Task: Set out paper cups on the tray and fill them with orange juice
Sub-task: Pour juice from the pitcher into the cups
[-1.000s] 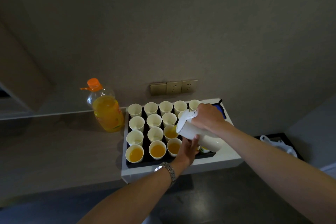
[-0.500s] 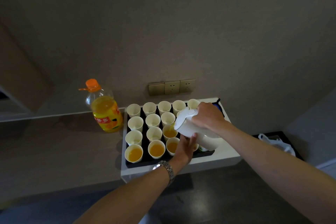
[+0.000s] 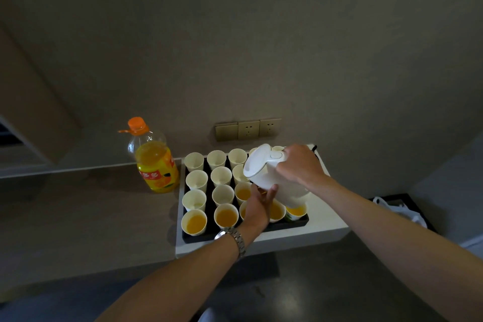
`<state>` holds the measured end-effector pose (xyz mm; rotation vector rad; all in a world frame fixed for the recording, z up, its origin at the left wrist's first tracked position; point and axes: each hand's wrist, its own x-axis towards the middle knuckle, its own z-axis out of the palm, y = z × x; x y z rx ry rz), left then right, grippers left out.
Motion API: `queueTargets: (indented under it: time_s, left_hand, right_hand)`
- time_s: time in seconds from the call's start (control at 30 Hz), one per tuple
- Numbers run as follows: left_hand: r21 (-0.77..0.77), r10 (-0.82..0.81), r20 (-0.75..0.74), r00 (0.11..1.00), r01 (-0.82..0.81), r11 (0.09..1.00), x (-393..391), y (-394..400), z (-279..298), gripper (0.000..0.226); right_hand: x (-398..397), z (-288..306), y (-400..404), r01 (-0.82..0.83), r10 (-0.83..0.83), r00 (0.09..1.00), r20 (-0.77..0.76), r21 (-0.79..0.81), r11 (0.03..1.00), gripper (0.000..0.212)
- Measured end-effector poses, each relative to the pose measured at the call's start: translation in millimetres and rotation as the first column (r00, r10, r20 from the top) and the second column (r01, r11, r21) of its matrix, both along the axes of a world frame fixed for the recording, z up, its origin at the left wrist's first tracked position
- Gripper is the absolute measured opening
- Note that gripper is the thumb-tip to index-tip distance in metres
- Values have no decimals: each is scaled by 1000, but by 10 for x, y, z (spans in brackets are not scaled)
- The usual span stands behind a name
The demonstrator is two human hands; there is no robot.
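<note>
Cups (image 3: 221,195) stand in rows on the tray (image 3: 298,223); your right hand (image 3: 300,166) grips the jug (image 3: 271,178) handle to tip it, while your left hand (image 3: 258,205) props the body underneath, steadying the pour.

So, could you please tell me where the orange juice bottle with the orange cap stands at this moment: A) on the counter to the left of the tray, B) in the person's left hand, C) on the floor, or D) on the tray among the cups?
A: the orange juice bottle stands upright on the counter just left of the tray, and neither hand holds it.
</note>
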<state>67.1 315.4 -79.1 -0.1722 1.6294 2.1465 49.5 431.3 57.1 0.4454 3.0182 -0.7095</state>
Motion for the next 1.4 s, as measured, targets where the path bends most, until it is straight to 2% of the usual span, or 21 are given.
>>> queueTargets:
  time_s: [0.07,0.13,0.2,0.3,0.37,0.43,0.53,0.6,0.7,0.87,1.1,1.23,1.4]
  left_hand:
    - [-51,20,-25,999,-21,998,-60,-31,-104,76]
    - [-154,5,-94,996,-19,988,-83,-51,-183,88]
    - [-195,-7,-114,993,-15,981,-60,-106,-153,76]
    - [-203,-22,-189,982,-17,979,-31,-223,1,36]
    - [-150,-19,-170,985,-7,989,-14,-301,9,30]
    - [-156,-22,-186,982,-8,988,-16,-351,-12,42]
    - [-106,22,-166,986,-40,994,9,-394,-38,87]
    - [-48,72,-119,990,-78,996,4,-416,-98,104]
    - [53,88,-42,995,-86,995,-22,-437,-152,85]
    - [19,56,-94,994,-55,998,34,-463,-181,38]
    - [-48,39,-88,995,-43,998,64,-452,-216,40]
    - [-42,34,-37,999,-36,998,91,-434,-178,50]
    - [-17,25,-31,999,-26,1000,106,-403,-185,50]
  right_hand:
    - [-7,10,-20,-9,9,1000,-7,-22,1000,7]
    - [-19,9,-48,-15,15,1000,-3,-40,999,9]
    - [-40,1,-83,-24,24,1000,-1,-47,999,11]
    - [-74,-10,-154,-44,44,999,-5,-69,997,10]
    - [-88,-17,-209,-63,63,998,4,-69,996,7]
    - [-101,-26,-251,-73,74,997,10,-76,994,6]
    - [-115,-34,-333,-90,93,995,28,-79,993,6]
    - [-120,-34,-387,-100,103,994,40,-68,993,8]
    - [-139,-31,-452,-116,117,992,52,-25,993,20]
    - [-178,-80,-498,-128,126,989,71,22,992,17]
    - [-247,-111,-558,-179,170,981,94,97,979,19]
    - [-285,-140,-581,-196,182,976,117,119,973,21]
    - [-349,-166,-591,-200,180,974,135,148,969,20]
